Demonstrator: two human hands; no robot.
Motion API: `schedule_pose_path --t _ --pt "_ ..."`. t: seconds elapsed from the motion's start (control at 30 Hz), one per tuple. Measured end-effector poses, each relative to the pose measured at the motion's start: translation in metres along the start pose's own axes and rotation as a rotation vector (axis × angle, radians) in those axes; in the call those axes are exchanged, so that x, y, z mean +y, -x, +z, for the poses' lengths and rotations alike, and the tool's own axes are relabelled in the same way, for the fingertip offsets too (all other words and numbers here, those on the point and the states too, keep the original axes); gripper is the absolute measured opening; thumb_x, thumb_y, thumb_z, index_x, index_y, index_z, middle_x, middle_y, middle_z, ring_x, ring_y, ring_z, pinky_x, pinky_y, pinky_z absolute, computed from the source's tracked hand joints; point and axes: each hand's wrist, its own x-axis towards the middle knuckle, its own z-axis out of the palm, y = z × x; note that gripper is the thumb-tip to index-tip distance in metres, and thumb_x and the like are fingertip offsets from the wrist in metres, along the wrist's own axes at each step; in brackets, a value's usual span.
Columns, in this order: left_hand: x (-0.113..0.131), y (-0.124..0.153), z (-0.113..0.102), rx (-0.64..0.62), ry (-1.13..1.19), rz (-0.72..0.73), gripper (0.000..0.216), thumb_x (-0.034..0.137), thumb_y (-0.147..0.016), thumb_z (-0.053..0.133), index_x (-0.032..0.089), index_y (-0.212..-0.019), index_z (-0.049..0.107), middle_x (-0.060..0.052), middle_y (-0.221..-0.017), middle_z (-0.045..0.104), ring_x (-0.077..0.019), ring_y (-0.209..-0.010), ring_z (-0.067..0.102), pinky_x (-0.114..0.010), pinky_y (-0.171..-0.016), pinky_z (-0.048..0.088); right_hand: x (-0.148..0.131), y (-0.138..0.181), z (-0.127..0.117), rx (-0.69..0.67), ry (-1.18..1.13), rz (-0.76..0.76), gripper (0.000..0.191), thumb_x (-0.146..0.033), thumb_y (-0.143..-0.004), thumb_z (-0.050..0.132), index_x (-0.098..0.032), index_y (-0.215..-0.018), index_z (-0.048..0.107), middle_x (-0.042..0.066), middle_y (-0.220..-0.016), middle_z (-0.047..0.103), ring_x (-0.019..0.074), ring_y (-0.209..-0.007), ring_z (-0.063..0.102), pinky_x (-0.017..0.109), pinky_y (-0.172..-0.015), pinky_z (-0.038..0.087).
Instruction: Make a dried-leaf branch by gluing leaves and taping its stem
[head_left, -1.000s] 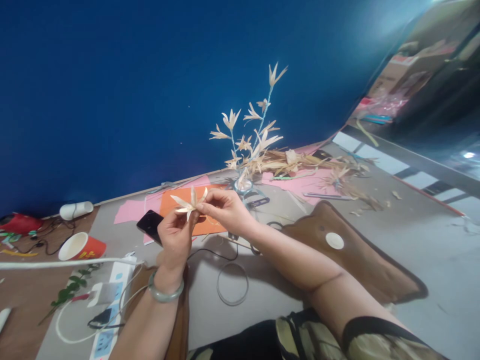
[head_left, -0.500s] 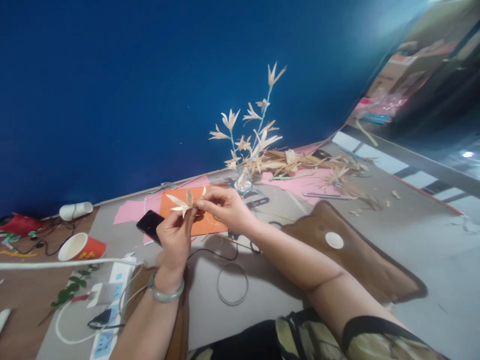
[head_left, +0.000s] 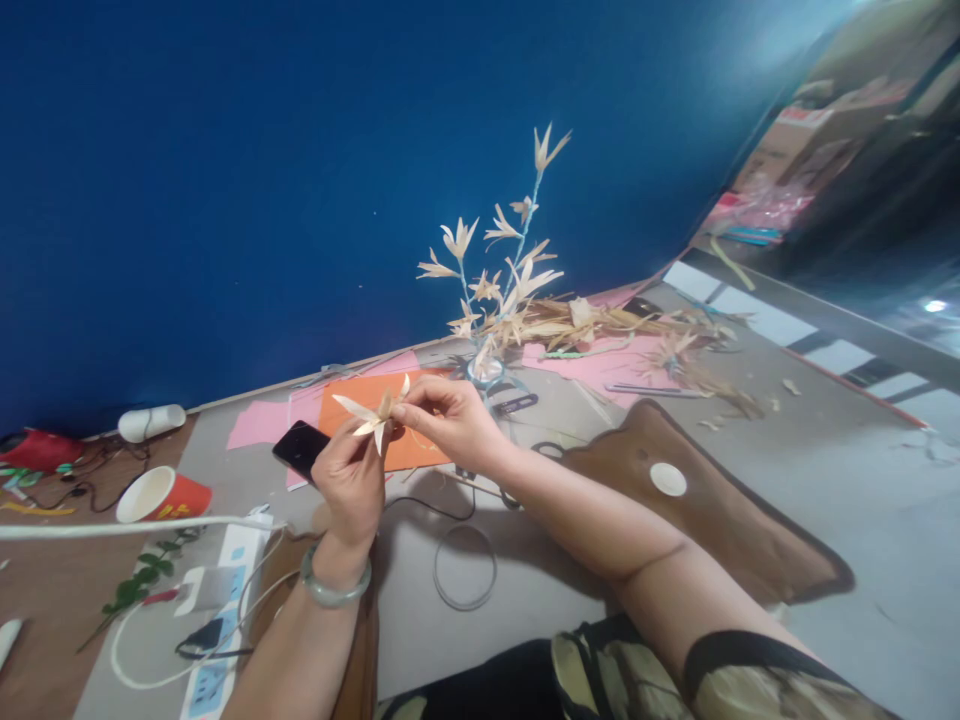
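Between my hands, above an orange sheet (head_left: 420, 455), is a pale dried-husk flower (head_left: 367, 412) with pointed petals spread outward. My left hand (head_left: 352, 475), with a bangle at its wrist, pinches the flower from below. The thumb and fingers of my right hand (head_left: 454, 415) are closed on the flower's right side, close to its petals. My fingers hide the flower's base. Just behind stands an arrangement of similar husk flowers (head_left: 517, 290) on thin bluish stems, set in a small holder (head_left: 486, 372).
A black phone (head_left: 300, 448) lies left of my hands. Farther left are a paper cup (head_left: 165, 495), a power strip (head_left: 225, 610) and a green sprig (head_left: 146, 575). A brown cushion-like pad (head_left: 720, 510) and a wire ring (head_left: 465, 568) lie nearer me. Dried husks (head_left: 600, 325) lie by the blue wall.
The flower has turned a little between my fingers, so its petals now look more spread and one points down. Both hands stay in nearly the same place.
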Motion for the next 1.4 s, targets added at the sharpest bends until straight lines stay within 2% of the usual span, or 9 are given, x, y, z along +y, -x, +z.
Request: schedule_pose_path --t 0.53,0.6,0.73,0.83,0.93,1.07,1.17,1.23,1.4 --pt "-0.006 -0.001 0.002 0.051 0.102 -0.136 0.017 0.032 -0.072 0.077 0.016 -0.074 0.072 0.0 -0.064 0.07 -0.0131 -0.057 0.066 -0.026 -0.059 0.058 0.006 0.0 0.001 -0.069 -0.145 0.069 0.029 -0.041 -0.075 0.073 -0.013 -0.069 0.066 0.002 -0.066 0.068 0.0133 -0.064 0.066 0.029 -0.065 0.057" --pt "-0.007 -0.002 0.003 0.049 0.133 -0.175 0.023 0.037 -0.07 0.077 0.015 -0.075 0.072 -0.001 -0.065 0.07 -0.0139 -0.057 0.067 -0.028 -0.06 0.06 0.006 -0.001 0.001 -0.05 -0.153 0.091 0.027 -0.039 -0.074 0.074 -0.014 -0.077 0.065 0.001 -0.065 0.066 0.0122 -0.062 0.064 0.027 -0.064 0.055" --pt "-0.01 -0.004 0.003 0.037 0.234 -0.266 0.028 0.04 -0.07 0.078 0.014 -0.076 0.07 -0.004 -0.069 0.073 -0.0167 -0.062 0.07 -0.034 -0.066 0.062 -0.001 -0.001 -0.004 0.13 -0.072 0.045 0.036 -0.034 -0.079 0.07 -0.017 -0.108 0.059 -0.002 -0.076 0.061 0.0067 -0.06 0.054 0.02 -0.055 0.045" --pt "-0.013 -0.007 0.002 0.044 0.253 -0.287 0.026 0.037 -0.07 0.078 0.014 -0.078 0.069 -0.004 -0.071 0.073 -0.0167 -0.064 0.071 -0.034 -0.067 0.062 -0.016 -0.002 -0.016 0.117 0.129 -0.046 0.03 -0.034 -0.085 0.061 -0.017 -0.11 0.057 0.001 -0.082 0.061 0.0072 -0.062 0.051 0.02 -0.055 0.042" --pt "-0.017 -0.01 0.002 0.08 0.28 -0.28 0.025 0.035 -0.071 0.078 0.014 -0.077 0.067 -0.003 -0.073 0.073 -0.0154 -0.065 0.071 -0.032 -0.069 0.062 -0.034 -0.002 -0.033 -0.146 0.628 -0.045 0.019 -0.03 -0.085 0.06 -0.015 -0.097 0.063 0.003 -0.081 0.065 0.0105 -0.066 0.054 0.023 -0.061 0.042" --pt "-0.021 -0.014 0.001 0.132 0.314 -0.29 0.023 0.032 -0.069 0.078 0.014 -0.077 0.066 -0.001 -0.07 0.07 -0.0136 -0.063 0.07 -0.029 -0.068 0.061 -0.031 0.009 -0.057 -0.585 1.377 0.191 0.019 -0.029 -0.079 0.065 -0.013 -0.088 0.068 0.012 -0.088 0.069 0.0232 -0.079 0.064 0.031 -0.068 0.042" --pt "-0.022 -0.015 0.002 0.143 0.372 -0.319 0.022 0.029 -0.068 0.079 0.014 -0.076 0.065 0.0 -0.069 0.07 -0.0128 -0.063 0.07 -0.026 -0.066 0.06 -0.004 0.027 -0.068 -0.714 1.607 0.316 0.025 -0.025 -0.074 0.069 -0.01 -0.094 0.068 0.018 -0.096 0.069 0.0316 -0.091 0.066 0.035 -0.074 0.044" --pt "-0.021 -0.015 0.002 0.137 0.392 -0.336 0.021 0.029 -0.068 0.079 0.014 -0.075 0.065 0.0 -0.069 0.07 -0.0124 -0.063 0.07 -0.026 -0.067 0.06 0.017 0.038 -0.073 -0.738 1.61 0.336 0.027 -0.02 -0.076 0.064 -0.009 -0.101 0.065 0.019 -0.094 0.07 0.0315 -0.091 0.066 0.035 -0.076 0.044" --pt "-0.021 -0.014 0.002 0.128 0.382 -0.338 0.022 0.03 -0.069 0.078 0.014 -0.075 0.065 0.0 -0.069 0.07 -0.0128 -0.064 0.07 -0.028 -0.07 0.06 0.038 0.052 -0.079 -0.575 1.593 0.332 0.035 -0.014 -0.075 0.057 -0.009 -0.11 0.057 0.018 -0.095 0.069 0.0293 -0.088 0.066 0.033 -0.072 0.042"
